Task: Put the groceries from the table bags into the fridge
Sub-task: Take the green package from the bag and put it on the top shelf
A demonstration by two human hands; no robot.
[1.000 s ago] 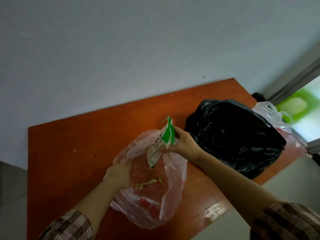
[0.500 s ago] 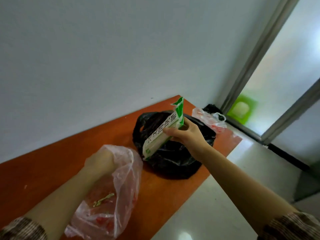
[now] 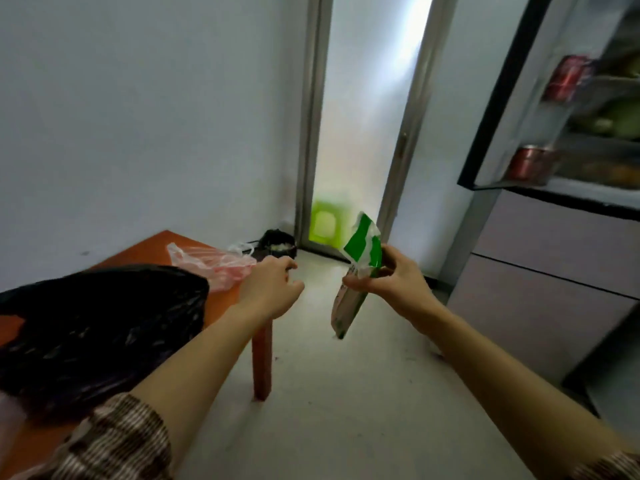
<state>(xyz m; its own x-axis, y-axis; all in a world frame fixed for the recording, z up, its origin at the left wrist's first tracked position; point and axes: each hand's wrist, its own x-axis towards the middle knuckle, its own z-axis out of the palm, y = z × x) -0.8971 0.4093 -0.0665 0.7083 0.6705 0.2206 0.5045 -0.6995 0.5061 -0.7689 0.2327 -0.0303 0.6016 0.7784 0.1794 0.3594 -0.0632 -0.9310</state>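
My right hand [image 3: 393,280] grips a green and white packet [image 3: 358,268] near its top, so the packet hangs over the floor between the table and the fridge. My left hand [image 3: 272,287] hovers past the table's corner with loosely curled fingers and holds nothing. A black bag [image 3: 100,327] lies on the orange table [image 3: 152,249] at the left. Beyond it lies a clear pink bag [image 3: 214,263]. The fridge [image 3: 554,258] stands at the right with its upper door [image 3: 512,98] swung open, red cans on the door shelves.
A doorway [image 3: 363,116] with a frosted panel is straight ahead, a green object behind it. A dark bin [image 3: 278,245] sits on the floor by the door frame. The table leg [image 3: 262,362] stands near my left arm. Pale floor lies between table and fridge.
My view has swung right from the table toward the fridge. My right hand carried the packet off the table. My left hand let go of the clear pink bag.
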